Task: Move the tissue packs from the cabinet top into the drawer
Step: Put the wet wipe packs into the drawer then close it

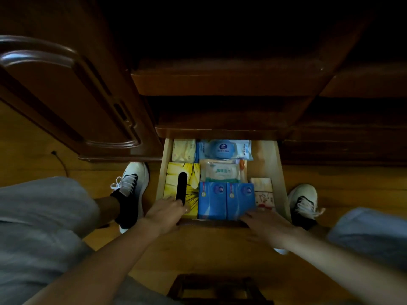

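Observation:
The open wooden drawer [278, 172] holds several tissue packs. A yellow tissue box [174, 179] with a black slot lies at the left, two blue packs [212, 200] side by side at the front middle, a white wet-wipe pack [220, 172] behind them, and a blue-lidded wipe pack [224, 148] at the back. A small patterned pack [263, 194] sits at the right. My left hand [165, 213] rests on the drawer's front edge, fingers over the yellow box's near end. My right hand [264, 223] lies with fingers touching the right blue pack's near edge.
An open dark cabinet door [66, 95] stands at the left, closed drawer fronts [220, 84] above the open one. My feet in white shoes [132, 183] flank the drawer on the wooden floor. A dark stool [215, 289] is below my arms.

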### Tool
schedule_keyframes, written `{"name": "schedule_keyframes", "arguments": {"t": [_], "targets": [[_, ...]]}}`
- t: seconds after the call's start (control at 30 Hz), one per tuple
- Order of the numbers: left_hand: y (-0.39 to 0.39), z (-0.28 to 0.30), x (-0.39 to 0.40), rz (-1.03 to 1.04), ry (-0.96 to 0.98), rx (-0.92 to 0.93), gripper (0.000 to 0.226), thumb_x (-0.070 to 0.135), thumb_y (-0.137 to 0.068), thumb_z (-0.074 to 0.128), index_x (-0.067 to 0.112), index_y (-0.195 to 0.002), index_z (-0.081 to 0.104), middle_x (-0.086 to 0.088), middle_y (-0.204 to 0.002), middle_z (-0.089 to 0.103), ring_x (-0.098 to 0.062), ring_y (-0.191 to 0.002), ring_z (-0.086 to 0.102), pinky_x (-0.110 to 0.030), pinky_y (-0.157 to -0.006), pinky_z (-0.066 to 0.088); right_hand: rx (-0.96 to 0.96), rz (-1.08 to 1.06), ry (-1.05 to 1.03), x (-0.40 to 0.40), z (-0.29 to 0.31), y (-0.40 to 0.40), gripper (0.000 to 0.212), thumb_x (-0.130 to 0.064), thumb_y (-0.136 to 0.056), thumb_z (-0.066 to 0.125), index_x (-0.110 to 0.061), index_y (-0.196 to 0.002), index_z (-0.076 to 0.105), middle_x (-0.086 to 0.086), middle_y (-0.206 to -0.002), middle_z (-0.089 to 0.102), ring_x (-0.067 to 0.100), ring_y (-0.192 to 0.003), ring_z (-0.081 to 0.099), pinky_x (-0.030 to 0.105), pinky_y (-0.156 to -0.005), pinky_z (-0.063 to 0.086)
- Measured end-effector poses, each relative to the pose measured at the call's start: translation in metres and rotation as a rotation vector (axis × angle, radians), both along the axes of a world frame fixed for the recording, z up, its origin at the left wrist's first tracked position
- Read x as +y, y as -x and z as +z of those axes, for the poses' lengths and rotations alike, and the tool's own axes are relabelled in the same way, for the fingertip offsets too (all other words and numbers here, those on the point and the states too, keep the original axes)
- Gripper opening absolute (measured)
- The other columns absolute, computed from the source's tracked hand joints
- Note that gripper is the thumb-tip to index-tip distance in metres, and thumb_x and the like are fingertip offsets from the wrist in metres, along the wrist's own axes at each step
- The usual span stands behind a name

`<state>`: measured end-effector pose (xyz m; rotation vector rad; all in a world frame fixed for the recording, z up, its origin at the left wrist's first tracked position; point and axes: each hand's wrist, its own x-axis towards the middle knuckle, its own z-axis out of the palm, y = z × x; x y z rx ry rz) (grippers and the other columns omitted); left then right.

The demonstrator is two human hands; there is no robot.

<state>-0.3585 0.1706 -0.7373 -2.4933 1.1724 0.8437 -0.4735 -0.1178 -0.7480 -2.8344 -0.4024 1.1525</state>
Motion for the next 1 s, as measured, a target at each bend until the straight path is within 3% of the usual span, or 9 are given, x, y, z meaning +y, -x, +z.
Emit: {"name": "schedule_keyframes", "arguments": {"t": [0.1, 0.23, 0.43, 0.57, 0.7, 0.87, 1.0], "targets": [[0.011, 0.009, 0.0, -0.008, 0.005, -0.077, 0.049, 0.013, -0.093, 0.062, 0.014, -0.14, 0.048, -0.01, -0.122, 0.061, -0.03, -0.113, 0.056, -0.04, -0.085, 0.052, -0.037, -0.005, 0.047, 0.0, 0.007, -0.002, 0.042, -0.021, -0.105, 0.051, -0.028, -0.147, 0.046, 0.003, -0.147, 0.055, 0.025, -0.133, 0.053, 0.041, -0.106, 0.044], [0.017, 0.019, 0.0, -0.018, 0.017, -0.147, 0.054, -0.001, -0.094, 0.051, 0.012, -0.146, 0.041, -0.013, -0.121, 0.063, -0.032, -0.113, 0.056, -0.042, -0.088, 0.053, -0.092, 0.105, 0.138, 0.001, 0.008, -0.006, 0.041, -0.014, -0.105, 0.048, -0.022, -0.145, 0.047, 0.008, -0.143, 0.058, 0.03, -0.127, 0.058, 0.047, -0.103, 0.048], [-0.007, 0.034, -0.003, 0.024, 0.062, -0.199, 0.05, 0.012, -0.095, 0.058, 0.018, -0.144, 0.049, -0.005, -0.128, 0.062, -0.025, -0.117, 0.059, -0.04, -0.096, 0.051, -0.224, 0.026, 0.071, -0.015, 0.017, -0.022, 0.03, -0.018, -0.101, 0.056, -0.026, -0.13, 0.057, 0.002, -0.121, 0.069, 0.024, -0.109, 0.067, 0.043, -0.092, 0.054], [-0.012, 0.033, -0.002, 0.082, 0.146, -0.194, 0.056, 0.023, -0.098, 0.06, 0.023, -0.15, 0.04, -0.003, -0.133, 0.061, -0.021, -0.12, 0.059, -0.038, -0.098, 0.051, -0.243, 0.043, 0.102, -0.017, 0.016, -0.033, 0.033, -0.032, -0.103, 0.055, -0.028, -0.135, 0.055, 0.003, -0.127, 0.067, 0.026, -0.116, 0.064, 0.046, -0.097, 0.05], [-0.014, 0.025, -0.006, 0.115, 0.167, -0.199, 0.057, 0.025, -0.1, 0.056, 0.024, -0.154, 0.035, -0.003, -0.14, 0.058, -0.021, -0.126, 0.055, -0.039, -0.1, 0.05, -0.266, 0.043, 0.142, -0.015, 0.008, -0.037, 0.036, -0.032, -0.104, 0.053, -0.026, -0.14, 0.053, 0.004, -0.134, 0.065, 0.027, -0.122, 0.061, 0.046, -0.1, 0.048], [-0.029, 0.02, -0.009, 0.157, 0.174, -0.205, 0.037, 0.031, -0.099, 0.059, 0.02, -0.134, 0.057, 0.0, -0.134, 0.06, -0.018, -0.122, 0.058, -0.038, -0.094, 0.054, -0.364, -0.031, 0.08, -0.026, 0.011, -0.048, 0.036, -0.036, -0.102, 0.057, -0.032, -0.138, 0.056, -0.003, -0.132, 0.067, 0.021, -0.122, 0.062, 0.041, -0.097, 0.048], [-0.032, 0.013, -0.014, 0.197, 0.17, -0.192, 0.034, 0.035, -0.098, 0.06, 0.019, -0.128, 0.06, -0.001, -0.128, 0.063, -0.019, -0.117, 0.06, -0.038, -0.091, 0.055, -0.371, -0.047, 0.073, -0.028, 0.009, -0.053, 0.037, -0.039, -0.101, 0.058, -0.032, -0.138, 0.057, -0.003, -0.131, 0.067, 0.021, -0.121, 0.062, 0.04, -0.094, 0.048]]}}
